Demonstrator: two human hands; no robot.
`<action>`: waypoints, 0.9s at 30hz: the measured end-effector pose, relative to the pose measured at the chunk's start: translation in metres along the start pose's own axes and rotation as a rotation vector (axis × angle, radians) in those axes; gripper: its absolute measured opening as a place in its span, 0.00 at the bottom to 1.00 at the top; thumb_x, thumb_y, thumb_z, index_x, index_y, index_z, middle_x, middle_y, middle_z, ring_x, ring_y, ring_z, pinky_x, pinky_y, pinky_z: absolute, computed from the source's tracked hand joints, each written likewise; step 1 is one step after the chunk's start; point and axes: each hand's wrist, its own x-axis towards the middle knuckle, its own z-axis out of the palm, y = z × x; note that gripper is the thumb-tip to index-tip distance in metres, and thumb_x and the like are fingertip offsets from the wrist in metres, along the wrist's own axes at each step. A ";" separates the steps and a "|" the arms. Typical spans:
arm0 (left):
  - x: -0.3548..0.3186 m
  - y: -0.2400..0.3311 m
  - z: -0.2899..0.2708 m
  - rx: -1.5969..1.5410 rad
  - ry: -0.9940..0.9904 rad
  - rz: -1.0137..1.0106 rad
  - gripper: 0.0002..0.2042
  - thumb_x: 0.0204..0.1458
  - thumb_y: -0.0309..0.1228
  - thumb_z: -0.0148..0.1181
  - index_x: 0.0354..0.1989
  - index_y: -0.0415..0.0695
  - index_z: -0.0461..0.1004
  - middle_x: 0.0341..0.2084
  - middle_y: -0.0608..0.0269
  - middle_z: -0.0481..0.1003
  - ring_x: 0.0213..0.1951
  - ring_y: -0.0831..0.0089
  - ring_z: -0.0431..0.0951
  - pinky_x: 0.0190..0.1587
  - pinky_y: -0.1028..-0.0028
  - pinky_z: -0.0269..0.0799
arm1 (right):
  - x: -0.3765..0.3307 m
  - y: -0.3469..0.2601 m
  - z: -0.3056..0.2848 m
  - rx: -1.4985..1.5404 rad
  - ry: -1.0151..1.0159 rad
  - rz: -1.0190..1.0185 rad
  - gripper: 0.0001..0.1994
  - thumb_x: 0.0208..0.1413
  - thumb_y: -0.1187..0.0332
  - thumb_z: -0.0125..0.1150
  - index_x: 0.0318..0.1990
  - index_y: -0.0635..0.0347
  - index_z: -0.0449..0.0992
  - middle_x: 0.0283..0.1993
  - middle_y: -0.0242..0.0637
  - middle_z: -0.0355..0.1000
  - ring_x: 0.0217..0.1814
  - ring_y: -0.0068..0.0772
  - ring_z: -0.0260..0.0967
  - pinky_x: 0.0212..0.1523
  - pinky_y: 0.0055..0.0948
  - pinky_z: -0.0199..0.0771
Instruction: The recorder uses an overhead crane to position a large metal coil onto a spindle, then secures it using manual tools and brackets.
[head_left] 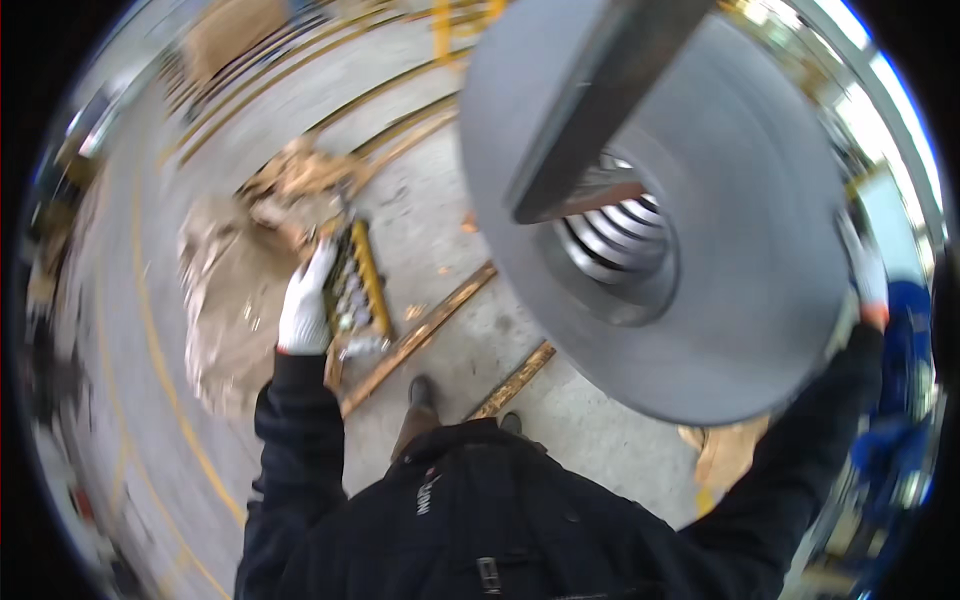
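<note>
My left hand (pixel 307 302), in a white knitted glove, is closed along the left side of a yellow-framed pendant control (pixel 366 280) with a row of round buttons. A large grey steel coil (pixel 750 250) fills the right half of the view, its round face turned toward me. Through its central hole, inner rings show. A thick dark steel beam (pixel 610 100) passes in front of the coil and reaches to the hole. Against the coil's right rim lies my gloved right hand (pixel 865 262), its fingers stretched out; they are partly blurred.
Crumpled brown wrapping paper (pixel 235 300) lies on the floor at left. Wooden strips (pixel 420 335) cross the floor before my feet. Yellow-edged rails (pixel 400 90) run at the back left, with a cardboard box (pixel 235 40) beyond. Blue equipment (pixel 905 350) stands at the right.
</note>
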 end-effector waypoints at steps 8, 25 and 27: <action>-0.121 -0.127 0.115 -0.059 0.355 0.273 0.22 0.61 0.34 0.68 0.58 0.34 0.71 0.45 0.61 0.79 0.43 0.74 0.82 0.46 0.70 0.81 | -0.047 -0.113 0.006 1.145 0.066 0.392 0.28 0.71 0.63 0.55 0.74 0.66 0.61 0.69 0.44 0.68 0.68 0.33 0.67 0.69 0.30 0.64; -0.163 -0.124 0.140 0.227 0.339 0.407 0.35 0.52 0.30 0.75 0.66 0.32 0.64 0.52 0.58 0.78 0.52 0.76 0.77 0.56 0.71 0.75 | 0.057 -0.052 0.036 0.935 0.134 0.328 0.34 0.67 0.52 0.60 0.74 0.62 0.62 0.71 0.48 0.67 0.65 0.42 0.72 0.66 0.36 0.71; -0.193 -0.142 0.120 0.210 0.423 0.369 0.35 0.52 0.29 0.75 0.65 0.33 0.64 0.51 0.58 0.78 0.49 0.75 0.79 0.56 0.71 0.77 | 0.061 -0.082 0.050 0.851 0.079 0.269 0.35 0.68 0.52 0.59 0.75 0.63 0.59 0.72 0.49 0.66 0.66 0.43 0.71 0.67 0.37 0.70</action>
